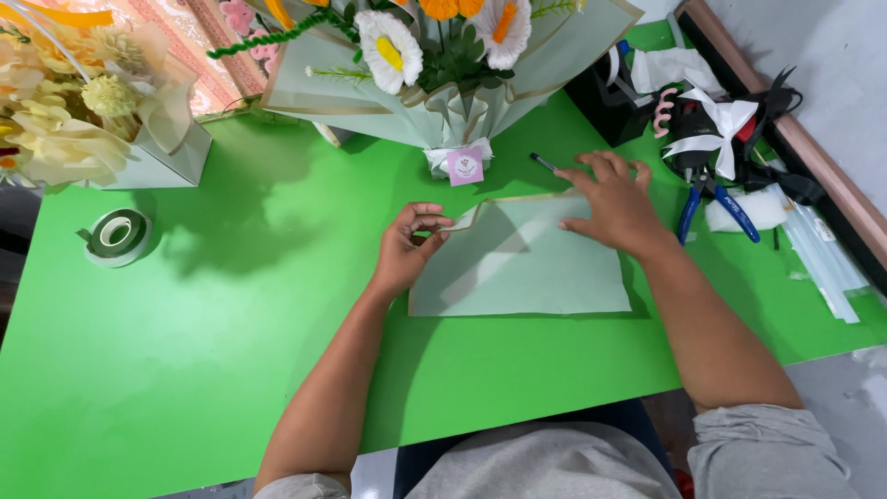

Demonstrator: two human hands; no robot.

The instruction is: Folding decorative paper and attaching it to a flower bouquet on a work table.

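Both hands (407, 249) (614, 208) fold thin matte pale-green sheet (545, 273).

A bright green table (185, 370) beside a plain, perhaps grey, wall (822, 46).

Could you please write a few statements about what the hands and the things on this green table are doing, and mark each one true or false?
1. The right hand lies flat on the pale green paper sheet. True.
2. The left hand holds the blue-handled pliers. False: it pinches the sheet's folded left corner; the pliers lie apart, right of the sheet.
3. The roll of tape sits on the sheet. False: it lies far left on the green table.
4. A wrapped bouquet stands behind the sheet. True.
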